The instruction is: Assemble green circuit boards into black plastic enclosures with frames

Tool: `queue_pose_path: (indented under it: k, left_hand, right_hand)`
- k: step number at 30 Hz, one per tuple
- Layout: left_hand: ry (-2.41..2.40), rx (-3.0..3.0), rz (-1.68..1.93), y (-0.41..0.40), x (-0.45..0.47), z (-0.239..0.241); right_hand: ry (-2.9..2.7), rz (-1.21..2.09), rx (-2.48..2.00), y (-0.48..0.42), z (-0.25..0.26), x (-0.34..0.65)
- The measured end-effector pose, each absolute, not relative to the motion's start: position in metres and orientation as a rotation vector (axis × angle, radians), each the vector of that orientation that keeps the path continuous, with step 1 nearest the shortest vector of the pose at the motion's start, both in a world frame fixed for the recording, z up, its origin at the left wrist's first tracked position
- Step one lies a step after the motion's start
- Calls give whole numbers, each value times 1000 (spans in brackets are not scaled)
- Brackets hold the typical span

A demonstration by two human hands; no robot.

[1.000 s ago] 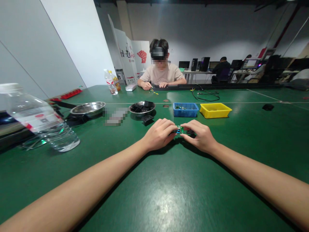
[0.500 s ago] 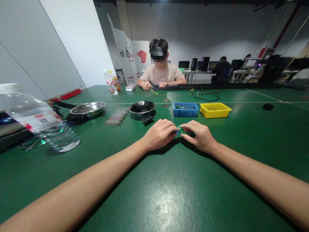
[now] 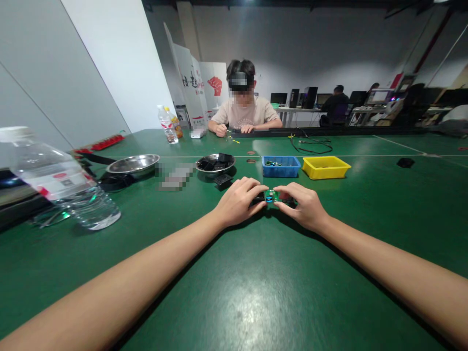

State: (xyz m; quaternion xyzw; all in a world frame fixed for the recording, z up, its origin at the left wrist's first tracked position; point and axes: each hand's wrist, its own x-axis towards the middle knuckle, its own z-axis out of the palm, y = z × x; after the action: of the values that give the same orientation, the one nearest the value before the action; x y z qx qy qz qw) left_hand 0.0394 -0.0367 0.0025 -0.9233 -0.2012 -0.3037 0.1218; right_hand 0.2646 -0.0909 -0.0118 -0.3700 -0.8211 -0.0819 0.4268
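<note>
Between my two hands is a small green circuit board [image 3: 270,196] with a bright blue part on it. My left hand [image 3: 241,201] pinches it from the left, with a black piece showing inside the curl of the fingers. From the right, thumb and forefinger of my right hand [image 3: 302,202] close on the board's other side; a dark piece shows between them too. My fingers cover much of both dark pieces, so I cannot tell how they join the board. Beyond my hands stands a blue bin [image 3: 281,168] with green boards inside, beside a yellow bin [image 3: 326,168].
A metal bowl [image 3: 199,168] holds black plastic cases, with one black case [image 3: 223,182] against its front. To the left are a metal dish [image 3: 133,165] and a large water bottle [image 3: 69,180]. Black cables [image 3: 314,144] lie farther back. A person [image 3: 245,109] sits opposite.
My left fingers have parted a little and shifted slightly left, so the black piece and more of the board show. The right hand has barely moved.
</note>
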Motion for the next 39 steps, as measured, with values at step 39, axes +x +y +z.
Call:
queue_pose_path:
  k: [39]
  left_hand:
    - [-526,-2809,-996,-42,44,-2]
  right_hand:
    - [-2138,-80,-855,-97,-10,257]
